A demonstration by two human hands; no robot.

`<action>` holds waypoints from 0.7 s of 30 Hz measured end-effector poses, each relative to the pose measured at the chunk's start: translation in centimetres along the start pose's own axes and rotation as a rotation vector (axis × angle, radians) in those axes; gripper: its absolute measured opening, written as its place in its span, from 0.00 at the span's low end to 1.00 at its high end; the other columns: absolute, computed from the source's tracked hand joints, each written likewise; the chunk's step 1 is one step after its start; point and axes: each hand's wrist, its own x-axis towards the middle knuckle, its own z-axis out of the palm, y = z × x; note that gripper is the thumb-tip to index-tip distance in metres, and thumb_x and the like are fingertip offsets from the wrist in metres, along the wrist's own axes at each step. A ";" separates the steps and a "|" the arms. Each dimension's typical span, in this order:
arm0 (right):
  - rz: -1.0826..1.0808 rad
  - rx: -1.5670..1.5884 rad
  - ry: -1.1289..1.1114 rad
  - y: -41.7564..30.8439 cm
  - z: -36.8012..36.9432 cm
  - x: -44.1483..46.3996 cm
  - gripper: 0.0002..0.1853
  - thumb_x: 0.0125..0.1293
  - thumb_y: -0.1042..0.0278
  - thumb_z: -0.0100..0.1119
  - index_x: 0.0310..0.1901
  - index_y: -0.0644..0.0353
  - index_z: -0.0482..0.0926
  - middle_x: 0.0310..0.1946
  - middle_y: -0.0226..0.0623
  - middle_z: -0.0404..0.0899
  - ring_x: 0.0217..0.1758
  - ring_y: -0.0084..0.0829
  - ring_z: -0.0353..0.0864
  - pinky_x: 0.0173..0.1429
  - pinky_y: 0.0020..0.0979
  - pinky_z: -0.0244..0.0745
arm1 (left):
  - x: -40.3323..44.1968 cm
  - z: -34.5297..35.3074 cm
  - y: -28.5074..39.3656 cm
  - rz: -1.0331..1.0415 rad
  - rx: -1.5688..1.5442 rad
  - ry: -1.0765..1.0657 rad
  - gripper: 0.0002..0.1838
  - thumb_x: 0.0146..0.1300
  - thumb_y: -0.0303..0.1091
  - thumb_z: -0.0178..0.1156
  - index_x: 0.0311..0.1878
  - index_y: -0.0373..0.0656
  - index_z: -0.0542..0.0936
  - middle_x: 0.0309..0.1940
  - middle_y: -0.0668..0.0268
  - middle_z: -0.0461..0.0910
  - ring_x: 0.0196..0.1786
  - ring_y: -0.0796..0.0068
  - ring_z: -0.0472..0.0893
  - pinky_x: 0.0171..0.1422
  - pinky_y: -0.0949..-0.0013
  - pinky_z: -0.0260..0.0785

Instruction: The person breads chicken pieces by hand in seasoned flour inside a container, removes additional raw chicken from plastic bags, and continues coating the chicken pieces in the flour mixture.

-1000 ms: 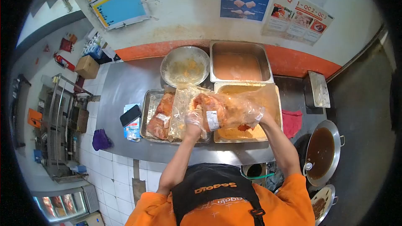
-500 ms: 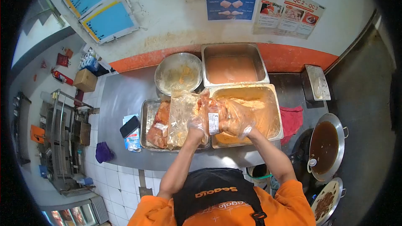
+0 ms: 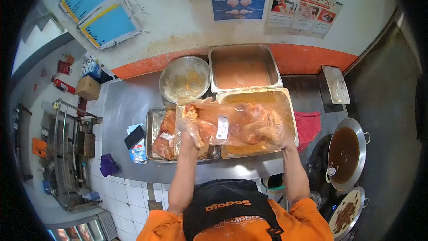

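Note:
A clear plastic bag of raw meat (image 3: 243, 127) with a white label lies stretched sideways between my hands, above the breading pan (image 3: 292, 107). My left hand (image 3: 191, 139), in a clear glove, is closed on the bag's left end. At the bag's right end, my right hand (image 3: 285, 142) holds it from below, its fingers mostly hidden by plastic. Under the bag's left part sits a metal tray (image 3: 151, 120) with another labelled bag of meat (image 3: 166, 137).
Behind stand a round bowl (image 3: 184, 80) with residue and a deep pan of orange liquid (image 3: 243, 73). A phone (image 3: 134, 137) lies left; a red cloth (image 3: 307, 127) is right, near a pan of brown liquid (image 3: 344, 154).
The meat bag has gone from bunched up to stretched out sideways. My right hand has moved right, away from my left. The camera view has shifted slightly.

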 end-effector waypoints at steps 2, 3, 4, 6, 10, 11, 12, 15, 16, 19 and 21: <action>-0.079 -0.070 0.036 2.4 -3.5 0.0 0.36 0.56 0.77 0.72 0.67 0.61 0.69 0.61 0.34 0.75 0.60 0.28 0.77 0.63 0.32 0.77 | -0.8 0.4 0.7 -0.015 -0.035 -0.041 0.25 0.78 0.46 0.50 0.68 0.37 0.70 0.64 0.54 0.75 0.62 0.59 0.78 0.68 0.57 0.73; -0.119 -0.109 0.050 2.1 -3.7 0.0 0.35 0.56 0.78 0.70 0.67 0.61 0.69 0.61 0.34 0.75 0.61 0.28 0.77 0.64 0.32 0.76 | -1.0 0.5 0.7 -0.023 -0.050 -0.017 0.25 0.78 0.46 0.50 0.67 0.37 0.70 0.64 0.54 0.75 0.62 0.60 0.78 0.68 0.57 0.73; -0.057 -0.129 0.037 1.3 -4.2 0.1 0.37 0.52 0.79 0.73 0.66 0.60 0.70 0.56 0.32 0.78 0.56 0.27 0.80 0.56 0.30 0.81 | -1.2 0.5 0.6 -0.029 -0.062 0.008 0.25 0.78 0.46 0.51 0.67 0.36 0.70 0.63 0.54 0.76 0.62 0.61 0.78 0.67 0.57 0.73; -0.016 -0.024 0.060 0.0 -4.6 -0.7 0.35 0.52 0.79 0.70 0.65 0.61 0.71 0.53 0.33 0.80 0.52 0.28 0.82 0.50 0.29 0.83 | -0.6 -1.5 0.0 0.045 -0.020 0.062 0.24 0.77 0.45 0.53 0.66 0.37 0.71 0.58 0.58 0.78 0.59 0.63 0.80 0.65 0.58 0.75; -0.208 0.129 0.082 -0.1 -6.2 -0.8 0.37 0.51 0.75 0.66 0.66 0.64 0.67 0.51 0.39 0.80 0.47 0.32 0.86 0.47 0.29 0.83 | 0.3 -5.8 3.4 0.014 -0.207 0.124 0.21 0.75 0.42 0.56 0.62 0.38 0.74 0.52 0.64 0.81 0.52 0.69 0.81 0.61 0.62 0.76; -0.211 0.098 0.083 -0.1 -6.9 -1.0 0.39 0.51 0.74 0.66 0.68 0.64 0.66 0.53 0.40 0.78 0.51 0.33 0.84 0.52 0.31 0.81 | -0.1 -5.4 4.6 0.023 -0.176 0.154 0.19 0.75 0.41 0.57 0.61 0.38 0.74 0.50 0.66 0.81 0.50 0.70 0.82 0.61 0.63 0.76; -0.214 0.068 0.085 -0.2 -7.6 -1.2 0.40 0.51 0.73 0.66 0.69 0.64 0.64 0.56 0.40 0.76 0.55 0.34 0.81 0.57 0.33 0.79 | -0.6 -4.6 5.3 0.035 -0.146 0.188 0.18 0.74 0.40 0.58 0.60 0.38 0.75 0.49 0.67 0.82 0.49 0.72 0.82 0.60 0.64 0.76; -0.285 -0.240 0.058 0.4 -8.8 -0.8 0.44 0.54 0.71 0.67 0.73 0.64 0.59 0.66 0.42 0.68 0.71 0.37 0.69 0.74 0.38 0.67 | -1.1 -3.7 5.3 0.061 -0.347 0.130 0.15 0.75 0.37 0.57 0.58 0.41 0.76 0.47 0.68 0.81 0.47 0.75 0.81 0.59 0.66 0.76; -0.307 -0.166 0.128 0.5 -8.0 -0.8 0.43 0.57 0.70 0.71 0.73 0.63 0.60 0.68 0.43 0.66 0.72 0.37 0.67 0.74 0.37 0.67 | -1.3 -2.3 4.9 0.071 -0.368 0.204 0.13 0.74 0.37 0.57 0.57 0.46 0.75 0.44 0.70 0.80 0.46 0.77 0.80 0.53 0.70 0.78; -0.214 -0.109 0.115 1.0 -7.0 -0.5 0.42 0.60 0.72 0.71 0.74 0.63 0.59 0.68 0.42 0.66 0.71 0.37 0.68 0.73 0.37 0.68 | -1.2 -4.8 2.3 0.087 -0.178 -0.016 0.12 0.76 0.39 0.55 0.57 0.49 0.74 0.44 0.71 0.79 0.46 0.79 0.80 0.49 0.75 0.79; -0.133 0.069 0.150 0.3 -3.1 -0.6 0.40 0.62 0.78 0.67 0.74 0.63 0.59 0.67 0.42 0.68 0.68 0.37 0.72 0.70 0.36 0.71 | -1.6 -7.1 -1.0 -0.009 -0.155 -0.032 0.12 0.77 0.42 0.52 0.58 0.50 0.73 0.42 0.71 0.78 0.40 0.81 0.80 0.41 0.77 0.80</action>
